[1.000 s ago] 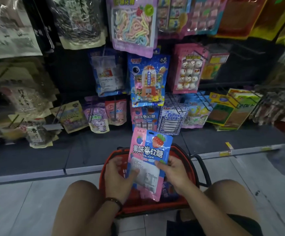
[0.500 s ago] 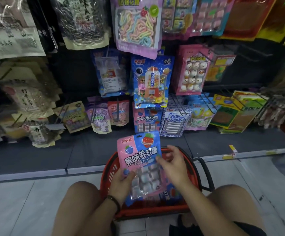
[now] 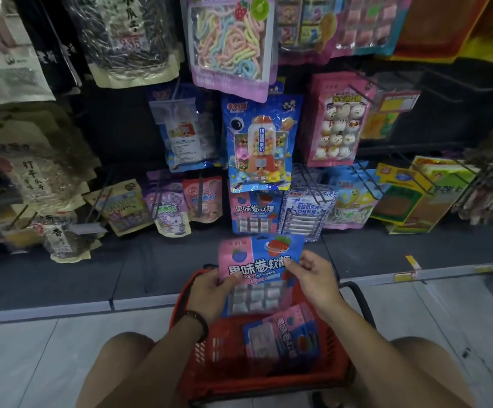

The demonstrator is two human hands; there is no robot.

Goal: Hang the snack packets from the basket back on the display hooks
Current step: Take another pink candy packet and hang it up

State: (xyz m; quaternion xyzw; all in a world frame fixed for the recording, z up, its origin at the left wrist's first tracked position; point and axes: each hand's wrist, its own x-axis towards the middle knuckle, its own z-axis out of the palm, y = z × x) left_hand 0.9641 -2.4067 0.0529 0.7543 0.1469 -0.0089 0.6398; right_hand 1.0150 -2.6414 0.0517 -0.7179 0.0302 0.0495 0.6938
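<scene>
My left hand pinched the pink-and-blue packet by its left edge, my right hand gripping its right edge, the packet upright and facing me between them. Just under both hands sat the red basket, another matching packet lying inside. Beyond my fingertips, the same candy hung on a hook in the bottom row.

Pale floor tiles below, dark shelf base w/ yellow price tags on its front edge.
</scene>
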